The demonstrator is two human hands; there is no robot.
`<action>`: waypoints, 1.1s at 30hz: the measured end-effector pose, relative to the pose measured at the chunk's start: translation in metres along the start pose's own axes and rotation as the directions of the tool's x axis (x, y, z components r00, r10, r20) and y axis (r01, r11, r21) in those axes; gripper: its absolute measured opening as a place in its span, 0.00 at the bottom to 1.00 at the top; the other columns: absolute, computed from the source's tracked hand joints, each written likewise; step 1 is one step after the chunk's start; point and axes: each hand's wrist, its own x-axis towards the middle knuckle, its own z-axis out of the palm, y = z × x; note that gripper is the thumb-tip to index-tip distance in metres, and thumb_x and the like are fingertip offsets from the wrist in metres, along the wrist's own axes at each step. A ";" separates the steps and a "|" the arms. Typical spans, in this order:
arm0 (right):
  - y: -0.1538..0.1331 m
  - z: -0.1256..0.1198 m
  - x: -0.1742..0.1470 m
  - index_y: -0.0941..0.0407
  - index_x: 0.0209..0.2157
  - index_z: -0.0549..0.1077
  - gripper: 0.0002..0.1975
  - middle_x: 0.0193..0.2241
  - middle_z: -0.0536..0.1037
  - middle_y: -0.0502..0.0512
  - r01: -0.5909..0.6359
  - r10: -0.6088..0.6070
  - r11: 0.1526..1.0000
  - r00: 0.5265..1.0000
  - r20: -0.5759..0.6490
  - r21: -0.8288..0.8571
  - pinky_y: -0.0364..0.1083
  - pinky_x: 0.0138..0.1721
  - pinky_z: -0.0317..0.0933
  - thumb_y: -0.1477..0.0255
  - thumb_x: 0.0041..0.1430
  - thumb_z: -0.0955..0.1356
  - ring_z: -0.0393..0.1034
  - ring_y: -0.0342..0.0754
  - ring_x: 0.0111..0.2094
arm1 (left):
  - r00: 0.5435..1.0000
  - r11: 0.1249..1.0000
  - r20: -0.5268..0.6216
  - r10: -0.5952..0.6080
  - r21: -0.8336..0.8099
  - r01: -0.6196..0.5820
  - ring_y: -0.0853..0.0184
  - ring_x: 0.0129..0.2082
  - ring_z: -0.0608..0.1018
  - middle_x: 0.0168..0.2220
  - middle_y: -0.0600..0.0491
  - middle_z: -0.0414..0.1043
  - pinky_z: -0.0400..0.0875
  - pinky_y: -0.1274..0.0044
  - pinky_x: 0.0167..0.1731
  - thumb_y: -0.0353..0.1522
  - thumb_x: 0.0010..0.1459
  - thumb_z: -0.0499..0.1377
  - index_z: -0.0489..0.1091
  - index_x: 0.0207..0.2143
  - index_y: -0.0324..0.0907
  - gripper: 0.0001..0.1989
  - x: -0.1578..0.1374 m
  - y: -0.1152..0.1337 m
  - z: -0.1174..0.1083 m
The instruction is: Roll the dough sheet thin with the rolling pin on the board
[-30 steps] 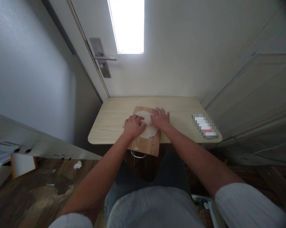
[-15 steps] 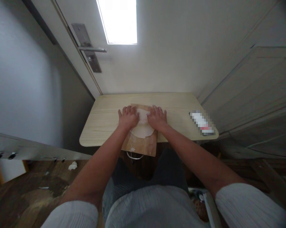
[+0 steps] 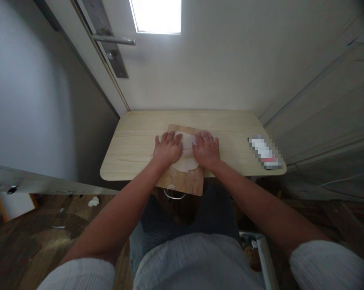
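A thin, pale round sheet of dough [image 3: 185, 163] lies on a wooden board [image 3: 184, 181], which overhangs the near edge of the table. My left hand [image 3: 169, 148] rests on the left side of the dough, fingers spread and pointing away from me. On the right side lies my right hand [image 3: 206, 149], its fingers also stretched forward and the thumb turned inward. Both palms face down, so what is under them is hidden. Between the thumbs a whiter part of the dough shows, with a faint band across it.
The light wooden table [image 3: 133, 141] stands against a white door with a metal handle [image 3: 115, 40]. A blurred-out phone-like object [image 3: 265, 152] lies at the table's right end. Crumpled white paper [image 3: 94, 201] is on the floor at left. A metal loop [image 3: 174, 196] shows below the board.
The view has tilted down slightly, so the door handle and window sit higher. Both hands remain on the dough with little visible change in their pose.
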 end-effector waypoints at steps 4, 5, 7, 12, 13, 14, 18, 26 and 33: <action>0.001 -0.001 -0.007 0.59 0.65 0.61 0.27 0.66 0.61 0.63 0.014 -0.014 1.000 1.000 -0.010 0.019 0.65 0.64 0.39 0.63 0.69 0.55 0.48 0.61 0.67 | 1.000 1.000 -0.006 0.007 0.022 -0.007 0.52 0.66 0.58 0.67 0.47 0.56 0.50 0.50 0.63 0.41 0.70 0.41 0.59 0.63 0.50 0.23 -0.007 0.004 -0.004; 0.001 -0.001 -0.009 0.59 0.65 0.61 0.28 0.66 0.61 0.64 0.018 -0.017 1.000 1.000 -0.018 0.021 0.65 0.64 0.39 0.62 0.69 0.55 0.48 0.62 0.66 | 1.000 1.000 -0.010 0.007 0.023 -0.006 0.52 0.66 0.58 0.67 0.47 0.56 0.50 0.50 0.63 0.41 0.70 0.40 0.59 0.63 0.50 0.23 -0.009 0.005 -0.004; 0.002 0.000 -0.012 0.59 0.65 0.61 0.28 0.66 0.61 0.63 0.022 -0.022 1.000 0.999 -0.034 0.018 0.65 0.64 0.38 0.62 0.70 0.54 0.48 0.62 0.66 | 1.000 1.000 -0.012 0.000 0.022 0.000 0.52 0.66 0.58 0.68 0.48 0.56 0.49 0.50 0.63 0.41 0.70 0.40 0.59 0.63 0.51 0.24 -0.012 0.007 -0.005; 0.002 0.000 -0.020 0.59 0.67 0.58 0.29 0.66 0.60 0.64 0.031 -0.031 1.000 0.999 -0.041 0.002 0.65 0.64 0.38 0.61 0.70 0.53 0.48 0.62 0.67 | 0.999 1.000 -0.034 0.010 0.017 -0.010 0.52 0.66 0.59 0.67 0.48 0.57 0.50 0.50 0.62 0.41 0.70 0.40 0.61 0.62 0.50 0.24 -0.018 0.009 -0.004; 0.002 0.000 -0.021 0.59 0.67 0.57 0.29 0.66 0.60 0.64 0.031 -0.031 1.000 0.999 -0.042 0.003 0.65 0.64 0.38 0.61 0.71 0.53 0.48 0.62 0.66 | 0.999 1.000 -0.043 0.012 0.017 -0.011 0.52 0.65 0.59 0.67 0.48 0.58 0.51 0.50 0.62 0.41 0.70 0.40 0.61 0.62 0.50 0.23 -0.019 0.010 -0.004; 0.002 0.000 -0.023 0.59 0.67 0.57 0.29 0.66 0.60 0.65 0.032 -0.032 0.999 0.998 -0.046 0.005 0.65 0.64 0.38 0.61 0.71 0.53 0.48 0.62 0.66 | 0.999 1.000 -0.051 0.011 0.015 -0.011 0.52 0.65 0.59 0.67 0.48 0.58 0.51 0.50 0.62 0.41 0.70 0.40 0.62 0.62 0.50 0.23 -0.021 0.011 -0.004; 0.002 -0.001 -0.030 0.60 0.67 0.58 0.29 0.67 0.60 0.64 0.026 -0.026 1.000 0.997 -0.067 0.013 0.66 0.64 0.37 0.61 0.71 0.53 0.47 0.62 0.67 | 0.998 1.000 -0.062 0.009 0.001 -0.009 0.52 0.66 0.59 0.67 0.48 0.58 0.50 0.50 0.63 0.41 0.70 0.41 0.62 0.62 0.50 0.23 -0.027 0.013 -0.004; 0.003 0.000 -0.055 0.61 0.67 0.58 0.29 0.67 0.59 0.62 0.014 -0.010 0.999 0.997 -0.078 0.041 0.65 0.65 0.39 0.60 0.71 0.54 0.48 0.61 0.67 | 0.997 1.000 -0.080 0.014 -0.008 -0.015 0.52 0.66 0.60 0.67 0.50 0.59 0.51 0.51 0.62 0.43 0.70 0.39 0.62 0.62 0.52 0.24 -0.045 0.022 -0.003; 0.003 -0.001 -0.072 0.60 0.67 0.57 0.29 0.67 0.59 0.63 0.010 -0.007 0.999 0.997 -0.072 0.046 0.64 0.64 0.43 0.61 0.70 0.55 0.51 0.61 0.66 | 0.996 0.999 -0.087 0.032 0.001 -0.032 0.53 0.66 0.60 0.68 0.51 0.59 0.52 0.54 0.62 0.43 0.71 0.38 0.59 0.65 0.50 0.26 -0.061 0.029 -0.006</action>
